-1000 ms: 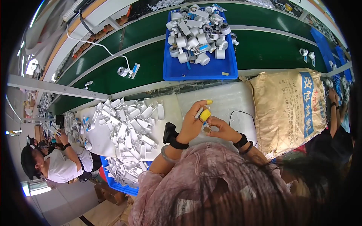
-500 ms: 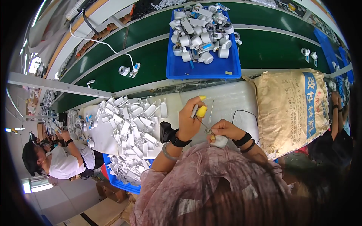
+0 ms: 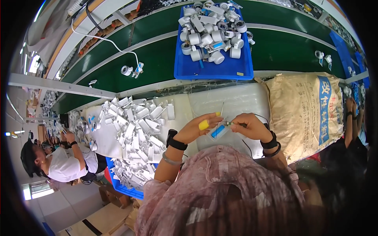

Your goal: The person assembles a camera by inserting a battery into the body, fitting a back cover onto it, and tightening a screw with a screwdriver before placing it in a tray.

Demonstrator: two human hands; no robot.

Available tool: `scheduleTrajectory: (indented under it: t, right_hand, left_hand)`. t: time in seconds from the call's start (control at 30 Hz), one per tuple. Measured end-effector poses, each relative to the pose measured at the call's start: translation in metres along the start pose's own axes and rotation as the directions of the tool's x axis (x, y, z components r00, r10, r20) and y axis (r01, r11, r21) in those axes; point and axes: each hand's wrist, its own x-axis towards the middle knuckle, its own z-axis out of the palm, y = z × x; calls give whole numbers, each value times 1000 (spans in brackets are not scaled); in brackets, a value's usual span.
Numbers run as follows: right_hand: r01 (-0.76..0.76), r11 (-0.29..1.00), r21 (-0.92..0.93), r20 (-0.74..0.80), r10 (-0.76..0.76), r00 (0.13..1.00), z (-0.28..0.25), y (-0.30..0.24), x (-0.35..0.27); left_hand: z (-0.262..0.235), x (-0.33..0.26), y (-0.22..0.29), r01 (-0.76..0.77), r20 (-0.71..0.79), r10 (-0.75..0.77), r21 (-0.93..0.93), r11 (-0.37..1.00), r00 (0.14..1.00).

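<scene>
My left hand (image 3: 195, 128), with yellow covers on two fingertips, is closed around a small white plastic housing (image 3: 223, 133) bearing a bright blue strip. From the right, my right hand (image 3: 252, 126) pinches a small greenish part (image 3: 229, 123) with thin wires against the end of that housing. Its exact kind is too small to make out. Just beyond my fingers, a thin metal rod (image 3: 222, 107) points away from me; its lower end is hidden by the hands. A dark cord runs beneath my right hand.
White plastic covers (image 3: 136, 122) lie heaped to the left, above a blue crate (image 3: 138, 192) of more. A blue tray (image 3: 212, 72) with round white camera-like units stands on the green conveyor (image 3: 157, 59). A brown paper sack (image 3: 303, 114) lies right. A co-worker (image 3: 63, 165) sits left.
Both hands have come together in front of me. The left hand has turned and lowered, the right has risen; the white housing with the blue strip now shows between them.
</scene>
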Motion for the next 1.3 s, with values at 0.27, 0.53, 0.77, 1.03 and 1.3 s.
scheduleTrajectory:
  t: [0.27,0.53,0.77,1.03,1.3]
  right_hand:
    - [251,924,-288,37,-251,967,17,-10,-1]
    - [64,773,-631,-332,-344,878,29,9,-12]
    - [93,919,-383,-574,-316,755,43,3,-16]
    - [151,895,-419,-476,-358,803,46,1,-13]
    - [209,874,-439,-485,-426,764,51,5,-11]
  left_hand:
    - [17,13,-30,308,5,-310,-136,942,951]
    - [38,12,-19,-33,-333,36,13,999,942]
    - [59,13,-17,-59,-367,119,172,983,922]
    - [61,11,-11,-87,-339,125,127,988,932]
    - [65,7,-13,-63,-334,197,373,926,922]
